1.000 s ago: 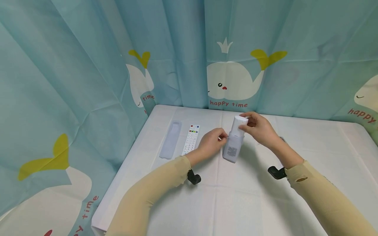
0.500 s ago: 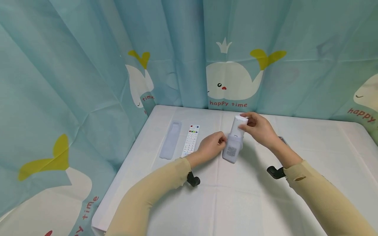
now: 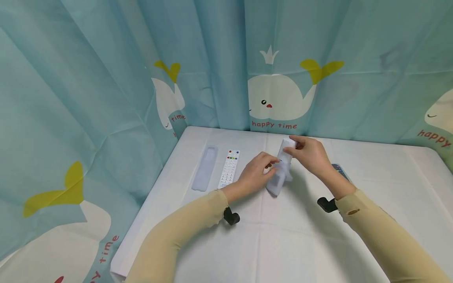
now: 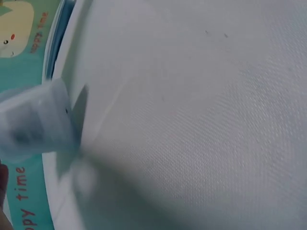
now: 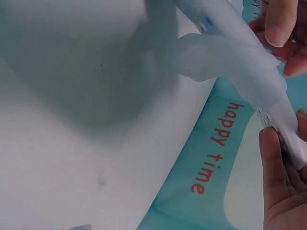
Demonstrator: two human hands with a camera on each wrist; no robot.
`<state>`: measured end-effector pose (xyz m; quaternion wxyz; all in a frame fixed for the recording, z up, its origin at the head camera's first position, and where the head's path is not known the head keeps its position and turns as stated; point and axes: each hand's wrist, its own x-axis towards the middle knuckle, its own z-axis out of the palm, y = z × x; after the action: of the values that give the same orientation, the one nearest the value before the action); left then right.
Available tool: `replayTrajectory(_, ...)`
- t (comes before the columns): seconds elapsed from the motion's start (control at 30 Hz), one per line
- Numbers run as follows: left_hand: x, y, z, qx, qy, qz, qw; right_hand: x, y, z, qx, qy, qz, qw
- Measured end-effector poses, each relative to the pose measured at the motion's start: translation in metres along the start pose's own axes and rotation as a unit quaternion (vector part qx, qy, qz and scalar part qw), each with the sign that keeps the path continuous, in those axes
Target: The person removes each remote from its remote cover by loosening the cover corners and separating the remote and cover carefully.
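My right hand (image 3: 311, 155) grips the upper end of a white remote control (image 3: 286, 150) between thumb and fingers. The remote stands tilted, its lower part inside a translucent silicone cover (image 3: 275, 182). My left hand (image 3: 255, 169) pinches at the cover's upper edge, thumb and forefinger close against the remote. In the right wrist view the cover (image 5: 259, 76) is bunched and folded back, with a loose flap sticking out, and the bare end of the remote (image 5: 288, 120) shows between the two hands. The left wrist view catches the cover's lower end (image 4: 38, 122), blurred.
Left of my hands lie another white remote (image 3: 229, 167) with coloured buttons and a flat translucent cover (image 3: 205, 168). A dark, partly hidden object (image 3: 340, 171) lies beside my right wrist. The white table (image 3: 283, 243) meets a blue whale-print curtain (image 3: 219, 78) at its back edge.
My left hand has moved right, onto the cover's rim. The cover's upper part has gone from smooth to bunched with a flap, and the remote has turned. My right wrist has shifted slightly left.
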<state>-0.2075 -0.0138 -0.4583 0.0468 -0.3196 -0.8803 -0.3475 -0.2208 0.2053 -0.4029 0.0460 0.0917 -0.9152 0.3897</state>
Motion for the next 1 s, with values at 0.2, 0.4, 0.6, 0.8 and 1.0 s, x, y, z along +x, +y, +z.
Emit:
replayTrajectory(0.2,0.003,0.007,0.004,0.107,0.006,0.094,0.9898,0.002,-0.001,0.002,-0.009,0.003,0.005,1.0)
replayTrajectory(0.4,0.008,0.007,0.006,0.18,0.039,0.158,0.9702,0.004,0.0,0.002,-0.015,0.006,0.016,1.0)
replayTrajectory(0.6,0.012,0.006,0.009,0.234,0.073,0.167,0.955,0.004,-0.002,0.003,-0.017,0.01,0.022,1.0)
replayTrajectory(0.8,0.011,0.011,0.015,0.238,0.07,0.143,0.958,0.004,-0.005,0.008,-0.018,0.021,-0.003,1.0)
replayTrajectory(1.0,0.004,0.016,0.02,0.234,0.034,0.109,0.9655,0.003,-0.005,0.011,-0.014,0.022,-0.015,1.0)
